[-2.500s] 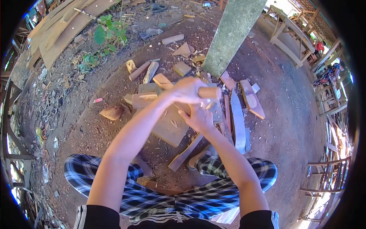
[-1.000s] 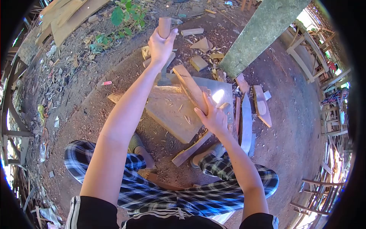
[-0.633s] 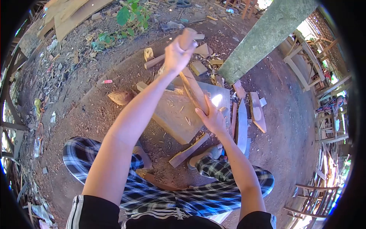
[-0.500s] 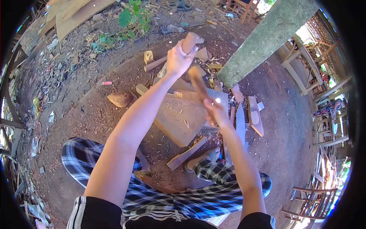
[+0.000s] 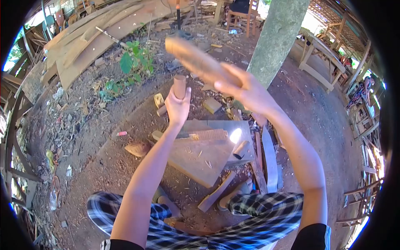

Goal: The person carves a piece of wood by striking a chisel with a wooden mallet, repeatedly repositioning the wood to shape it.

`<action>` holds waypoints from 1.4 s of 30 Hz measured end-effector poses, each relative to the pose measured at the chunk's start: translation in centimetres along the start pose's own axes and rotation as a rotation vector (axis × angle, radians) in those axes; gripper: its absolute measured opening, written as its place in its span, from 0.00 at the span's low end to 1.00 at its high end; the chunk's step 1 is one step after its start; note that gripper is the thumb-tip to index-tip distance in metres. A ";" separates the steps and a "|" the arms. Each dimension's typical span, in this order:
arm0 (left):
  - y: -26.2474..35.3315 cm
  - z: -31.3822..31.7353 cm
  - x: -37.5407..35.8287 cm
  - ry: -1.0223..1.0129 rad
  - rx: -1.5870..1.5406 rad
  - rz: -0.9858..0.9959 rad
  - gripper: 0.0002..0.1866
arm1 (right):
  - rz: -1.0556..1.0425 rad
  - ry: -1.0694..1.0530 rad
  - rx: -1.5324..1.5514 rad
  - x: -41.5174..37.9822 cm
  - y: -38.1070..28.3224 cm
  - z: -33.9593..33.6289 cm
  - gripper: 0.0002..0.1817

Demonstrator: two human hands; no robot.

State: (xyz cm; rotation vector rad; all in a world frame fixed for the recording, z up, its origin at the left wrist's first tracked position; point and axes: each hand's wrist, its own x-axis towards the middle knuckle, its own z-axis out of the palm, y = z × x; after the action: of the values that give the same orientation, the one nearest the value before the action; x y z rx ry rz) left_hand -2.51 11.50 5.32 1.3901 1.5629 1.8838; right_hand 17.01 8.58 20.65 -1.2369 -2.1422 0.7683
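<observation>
My left hand (image 5: pixel 177 109) is wrapped round the upright wooden handle of a chisel (image 5: pixel 179 86), whose lower part is mostly hidden by the hand and forearm. Raised up and to the right of it, my right hand (image 5: pixel 246 89) grips a club-like wooden mallet (image 5: pixel 200 62), blurred by motion, its thick end above the chisel handle and apart from it. Below both hands, a wooden piece with a row of carved grooves (image 5: pixel 212 134) lies on a wide wooden block (image 5: pixel 198 160) strewn with shavings. A short dark-ended cylinder (image 5: pixel 241 149) rests at the block's right side.
A long flat blade-like piece (image 5: pixel 270 160) and wood strips lie right of the block. A coconut-husk-like brown piece (image 5: pixel 138 148) sits on its left. A concrete post (image 5: pixel 279 41) stands ahead, a wooden bench (image 5: pixel 318 58) far right. Crossed legs (image 5: pixel 258 212) frame the near side.
My right hand has swung the mallet up and forward, above the chisel handle. My left hand still holds the chisel. The camera view has tilted up and shifted.
</observation>
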 end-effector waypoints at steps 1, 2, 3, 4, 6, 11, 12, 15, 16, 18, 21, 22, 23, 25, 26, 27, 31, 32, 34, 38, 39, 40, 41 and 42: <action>0.0 0.2 -0.2 0.003 -0.005 0.010 0.15 | -0.094 0.126 -0.014 0.1 -1.0 -0.2 0.43; 0.2 0.6 -0.6 0.028 0.020 0.069 0.13 | 0.061 0.101 0.245 -0.7 -2.1 -0.6 0.44; 0.2 1.0 -0.7 0.054 0.049 0.126 0.12 | 0.052 0.101 0.246 -0.5 -1.2 0.0 0.44; 0.1 1.3 -0.7 0.027 0.020 0.122 0.12 | -0.107 0.165 0.023 -0.2 0.2 1.0 0.44; 0.0 0.9 -0.7 0.023 -0.033 0.107 0.12 | 0.007 -0.102 -0.141 -0.3 0.9 1.5 0.43; -1.4 -0.1 0.0 0.079 -0.072 0.110 0.11 | 0.246 -0.138 0.129 -3.0 3.7 1.4 0.41; -1.3 -0.1 0.0 0.073 -0.063 0.075 0.11 | 0.225 -0.031 0.303 -4.0 4.7 2.9 0.41; -1.1 0.3 1.2 0.018 0.088 -0.026 0.12 | 0.302 -0.012 0.365 -6.2 9.6 6.2 0.43; -2.0 0.7 1.9 0.049 0.104 -0.032 0.12 | 0.291 -0.024 0.185 -6.7 12.6 8.5 0.43; -3.7 1.4 3.0 0.073 0.113 -0.050 0.14 | 0.294 -0.040 -0.002 -8.3 15.2 10.7 0.44; -6.1 1.8 3.8 0.080 0.126 -0.065 0.12 | 0.355 -0.153 -0.158 -10.5 15.5 13.0 0.41; -6.3 1.9 4.0 0.078 0.116 -0.088 0.12 | 0.282 -0.084 -0.254 -11.0 15.4 13.4 0.40; -6.4 2.0 4.5 0.079 0.101 -0.105 0.11 | 0.204 -0.010 -0.351 -11.2 15.2 13.7 0.38; -6.6 1.7 4.6 -0.012 -0.043 -0.227 0.11 | 0.271 -0.063 -0.399 -11.4 14.5 13.9 0.37; -6.4 1.7 4.9 -0.110 -0.187 -0.342 0.11 | 0.235 -0.023 -0.407 -11.7 15.3 14.4 0.38; -6.1 1.7 4.9 -0.138 -0.226 -0.407 0.11 | 0.191 0.021 -0.415 -11.7 15.9 14.7 0.38; -6.5 1.3 5.5 -0.476 -0.443 -0.684 0.13 | 0.058 0.160 -0.376 -11.8 17.2 15.8 0.39; -5.8 1.1 5.4 -0.462 -0.455 -0.681 0.14 | 0.034 0.186 -0.383 -11.6 16.9 15.6 0.39; -4.7 0.6 4.9 -0.451 -0.494 -0.626 0.14 | 0.153 0.048 -0.445 -11.7 15.8 14.9 0.38; -3.5 -1.7 3.7 -0.464 -0.613 -0.598 0.13 | 0.214 -0.013 -0.425 -11.6 14.3 14.1 0.38; -3.0 -2.3 3.2 -0.450 -0.610 -0.591 0.13 | 0.221 -0.003 -0.464 -11.7 14.3 14.1 0.39; -2.5 -3.2 2.9 -0.510 -0.701 -0.620 0.12 | 0.223 0.004 -0.501 -11.6 14.2 14.2 0.39; -1.9 -4.3 2.6 -0.564 -0.788 -0.643 0.11 | 0.194 -0.004 -0.494 -11.6 14.2 14.3 0.39; -1.5 -5.3 2.4 -0.606 -0.821 -0.633 0.10 | 0.186 0.017 -0.480 -11.7 14.3 14.3 0.39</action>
State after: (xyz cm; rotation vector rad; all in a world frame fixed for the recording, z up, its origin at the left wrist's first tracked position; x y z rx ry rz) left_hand -8.44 10.84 5.54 0.8196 0.6654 1.2798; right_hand 20.32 1.26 -1.27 -1.6946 -2.2971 0.3139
